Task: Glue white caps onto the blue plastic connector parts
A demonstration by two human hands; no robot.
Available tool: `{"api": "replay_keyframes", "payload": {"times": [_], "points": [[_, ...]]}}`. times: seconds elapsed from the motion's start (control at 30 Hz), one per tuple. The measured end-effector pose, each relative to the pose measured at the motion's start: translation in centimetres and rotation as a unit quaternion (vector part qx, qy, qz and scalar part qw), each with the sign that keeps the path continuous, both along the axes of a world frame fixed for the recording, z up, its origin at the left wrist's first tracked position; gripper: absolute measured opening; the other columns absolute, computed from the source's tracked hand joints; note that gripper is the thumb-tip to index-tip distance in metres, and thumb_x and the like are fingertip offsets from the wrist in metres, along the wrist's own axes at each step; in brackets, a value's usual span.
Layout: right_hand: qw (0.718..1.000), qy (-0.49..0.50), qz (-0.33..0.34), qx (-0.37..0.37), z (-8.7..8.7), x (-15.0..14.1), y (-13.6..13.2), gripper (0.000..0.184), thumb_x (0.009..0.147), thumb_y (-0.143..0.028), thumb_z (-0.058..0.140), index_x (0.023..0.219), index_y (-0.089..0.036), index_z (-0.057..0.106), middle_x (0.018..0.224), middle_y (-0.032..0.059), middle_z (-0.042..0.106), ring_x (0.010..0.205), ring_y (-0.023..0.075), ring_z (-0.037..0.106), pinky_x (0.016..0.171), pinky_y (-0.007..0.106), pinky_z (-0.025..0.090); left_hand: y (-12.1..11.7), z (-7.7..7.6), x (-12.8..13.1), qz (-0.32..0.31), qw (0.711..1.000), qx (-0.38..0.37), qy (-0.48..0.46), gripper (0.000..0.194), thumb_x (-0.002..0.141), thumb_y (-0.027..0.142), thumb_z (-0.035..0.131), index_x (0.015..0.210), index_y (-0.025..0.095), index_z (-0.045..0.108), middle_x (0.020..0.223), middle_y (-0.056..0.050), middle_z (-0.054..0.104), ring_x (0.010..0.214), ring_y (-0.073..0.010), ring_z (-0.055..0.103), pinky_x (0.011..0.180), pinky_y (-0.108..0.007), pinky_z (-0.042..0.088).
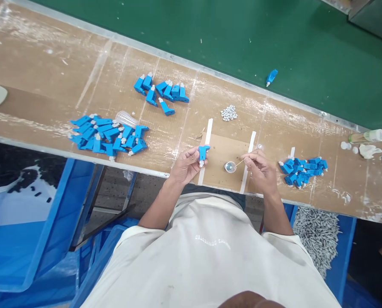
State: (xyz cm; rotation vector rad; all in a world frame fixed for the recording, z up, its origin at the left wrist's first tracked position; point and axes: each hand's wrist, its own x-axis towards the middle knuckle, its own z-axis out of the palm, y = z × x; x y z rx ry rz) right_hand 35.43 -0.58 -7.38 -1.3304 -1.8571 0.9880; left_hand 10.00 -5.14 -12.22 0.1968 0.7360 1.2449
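Observation:
Between the thumb and fingers of my left hand [187, 166] is a blue plastic part [202, 153] with a pale grey tip pointing towards me. My right hand [262, 168] pinches a thin wooden stick, likely a toothpick [240, 162], whose end reaches into a small round clear cup [230, 167]. A little bluish clear stuff lies in that cup. Under both hands is a cardboard sheet [223, 149], held by two white tape strips [208, 132]. Just beyond it lies a small heap of grey pieces [229, 113].
Blue parts lie in groups at left [109, 134], back left [161, 92] and right [303, 171]. One blue part [272, 77] rests on the green belt [210, 38]. A clear toothpick jar [367, 136] lies at far right. Below the bench stand blue bins [346, 252], one with many grey pieces.

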Motion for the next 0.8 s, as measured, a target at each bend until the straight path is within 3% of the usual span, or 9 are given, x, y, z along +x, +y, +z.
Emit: {"api": "replay_keyframes", "payload": {"times": [0.17,0.27,0.33,0.4,0.5,0.6,0.7,0.8], "points": [[0.995,-0.071,0.053,0.047,0.0,-0.5,-1.0,0.030,0.102,-0.046,0.060,0.106,-0.025,0.081,0.082,0.0030,0.065,0.072,0.0180,0.060,0.067,0.034,0.051,0.0,0.2,0.1,0.007,1.000,-0.004,-0.022,0.050,0.060,0.039,0.101,0.095,0.011,0.080,0.079,-0.006,0.073,0.064,-0.0106,0.065,0.057,-0.019,0.051],[0.989,-0.127,0.035,0.069,0.8,0.1,1.2,0.034,0.101,-0.048,0.060,0.118,-0.024,0.078,0.080,0.0026,0.065,0.068,0.0176,0.058,0.066,0.035,0.051,0.0,0.2,0.1,0.009,0.999,-0.007,-0.031,0.051,0.059,0.037,0.101,0.096,0.010,0.080,0.079,-0.006,0.073,0.064,-0.0104,0.065,0.056,-0.019,0.051],[0.981,-0.171,0.012,0.093,1.2,0.4,5.2,0.037,0.100,-0.050,0.059,0.120,-0.023,0.076,0.084,0.0043,0.068,0.071,0.0192,0.061,0.070,0.036,0.053,-0.1,0.2,0.1,0.010,0.999,-0.008,-0.036,0.051,0.060,0.037,0.101,0.098,0.009,0.080,0.079,-0.006,0.073,0.064,-0.0107,0.064,0.057,-0.019,0.051],[0.966,-0.228,-0.024,0.122,1.0,0.1,11.2,0.038,0.100,-0.051,0.058,0.119,-0.023,0.075,0.096,0.0083,0.070,0.079,0.0224,0.065,0.079,0.041,0.055,-0.3,0.1,0.2,0.009,0.999,-0.009,-0.040,0.052,0.061,0.038,0.100,0.099,0.009,0.080,0.079,-0.007,0.073,0.065,-0.0110,0.064,0.058,-0.020,0.051],[0.939,-0.301,-0.095,0.137,-0.7,-1.6,22.1,0.052,0.097,-0.051,0.062,0.139,-0.020,0.061,0.133,0.0210,0.061,0.102,0.0328,0.067,0.089,0.051,0.054,-0.5,-0.1,0.4,0.008,0.999,-0.011,-0.040,0.051,0.064,0.037,0.099,0.104,0.010,0.081,0.081,-0.007,0.072,0.066,-0.0112,0.063,0.060,-0.021,0.051],[0.920,-0.349,-0.152,0.089,-3.0,-3.8,30.9,0.065,0.097,-0.048,0.063,0.149,-0.012,0.047,0.147,0.0325,0.046,0.119,0.0429,0.062,0.094,0.062,0.050,-0.5,-0.1,0.5,0.000,0.999,-0.017,-0.030,0.050,0.067,0.037,0.097,0.106,0.010,0.081,0.082,-0.007,0.071,0.067,-0.0116,0.062,0.064,-0.024,0.053],[0.921,-0.365,-0.129,0.041,-4.0,-3.8,34.5,0.049,0.102,-0.042,0.054,0.136,-0.007,0.055,0.142,0.0323,0.051,0.127,0.0430,0.058,0.103,0.064,0.046,-0.5,0.1,0.5,0.003,0.999,-0.032,-0.010,0.052,0.064,0.040,0.099,0.102,0.010,0.081,0.080,-0.008,0.071,0.065,-0.0115,0.062,0.060,-0.023,0.053],[0.941,-0.321,-0.083,0.074,-2.8,-0.2,32.7,0.031,0.101,-0.036,0.052,0.121,-0.016,0.064,0.128,0.0204,0.066,0.122,0.0361,0.059,0.105,0.057,0.048,-0.7,0.5,0.4,0.010,0.999,-0.047,0.010,0.052,0.059,0.042,0.101,0.096,0.010,0.082,0.078,-0.007,0.071,0.063,-0.0102,0.062,0.057,-0.020,0.053]]}}
